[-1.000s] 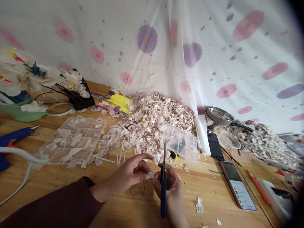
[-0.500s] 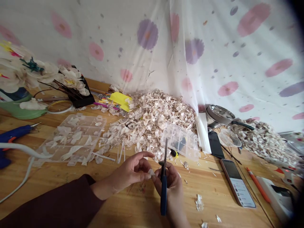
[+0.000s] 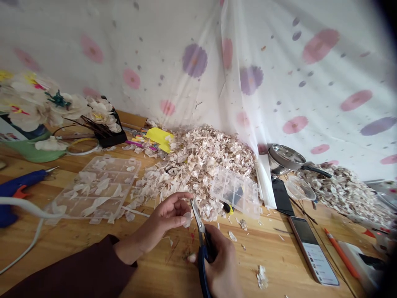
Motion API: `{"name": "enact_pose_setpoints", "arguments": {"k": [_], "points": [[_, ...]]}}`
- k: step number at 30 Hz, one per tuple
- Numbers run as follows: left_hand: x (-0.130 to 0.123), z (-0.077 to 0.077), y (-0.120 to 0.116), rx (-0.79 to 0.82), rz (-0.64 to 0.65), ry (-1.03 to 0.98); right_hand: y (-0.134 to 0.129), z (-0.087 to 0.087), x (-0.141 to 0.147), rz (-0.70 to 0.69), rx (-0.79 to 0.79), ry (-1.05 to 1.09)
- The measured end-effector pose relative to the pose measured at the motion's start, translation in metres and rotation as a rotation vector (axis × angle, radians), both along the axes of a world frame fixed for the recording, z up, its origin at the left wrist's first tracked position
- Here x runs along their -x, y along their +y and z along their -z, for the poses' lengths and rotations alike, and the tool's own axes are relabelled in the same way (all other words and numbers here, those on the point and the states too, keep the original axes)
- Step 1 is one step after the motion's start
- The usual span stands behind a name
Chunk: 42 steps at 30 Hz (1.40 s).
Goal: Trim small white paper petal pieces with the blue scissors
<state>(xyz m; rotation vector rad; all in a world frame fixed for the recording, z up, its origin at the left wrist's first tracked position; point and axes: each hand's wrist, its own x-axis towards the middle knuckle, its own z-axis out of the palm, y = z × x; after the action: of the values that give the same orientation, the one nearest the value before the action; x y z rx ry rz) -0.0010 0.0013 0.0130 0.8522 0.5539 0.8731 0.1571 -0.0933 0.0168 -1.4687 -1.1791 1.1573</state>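
Note:
Between the thumb and fingers of my left hand (image 3: 172, 213) is a small translucent whitish petal (image 3: 187, 220), partly covered by the fingertips. My right hand (image 3: 222, 252) grips a pair of scissors (image 3: 201, 227) with dark blue handles. The blades point up and to the left, close beside the petal and my left fingertips; whether they touch it I cannot tell. Behind both hands rises a big heap of dry whitish petals (image 3: 214, 153). To the left lies a clear compartment tray (image 3: 107, 164) with loose petals in its compartments.
A clear divided lid (image 3: 248, 192) leans at the heap's front. On the right are a phone (image 3: 313, 252), an orange pen (image 3: 341, 252), a steel pan (image 3: 287, 155) and another petal heap (image 3: 344, 186). A blue glue gun (image 3: 25, 182) and white cable (image 3: 39, 231) lie left, near white flowers (image 3: 71, 107).
My right fingers have let go of the petal and moved down and away. The scissors have swung from upright to leaning left, toward the petal in my left hand. The view has shifted slightly.

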Motion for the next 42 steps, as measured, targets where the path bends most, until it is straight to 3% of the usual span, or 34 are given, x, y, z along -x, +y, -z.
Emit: {"name": "enact_pose_setpoints", "arguments": {"k": [6,12,17,37,42], "points": [[0.003,-0.009,0.006,-0.02,-0.1,-0.007,-0.002,0.003,0.001,0.068,-0.088,-0.043],[0.002,-0.009,0.004,0.009,-0.137,-0.031,0.002,0.021,0.004,-0.051,-0.145,-0.299],[-0.003,-0.008,0.0,0.053,-0.164,-0.044,0.0,0.034,0.005,0.059,-0.268,-0.463],[-0.006,-0.003,-0.002,0.095,-0.193,-0.034,0.0,0.035,-0.006,-0.082,-0.261,-0.655],[-0.006,-0.003,-0.003,0.097,-0.19,-0.047,-0.001,0.036,-0.005,-0.036,-0.267,-0.652]]}}
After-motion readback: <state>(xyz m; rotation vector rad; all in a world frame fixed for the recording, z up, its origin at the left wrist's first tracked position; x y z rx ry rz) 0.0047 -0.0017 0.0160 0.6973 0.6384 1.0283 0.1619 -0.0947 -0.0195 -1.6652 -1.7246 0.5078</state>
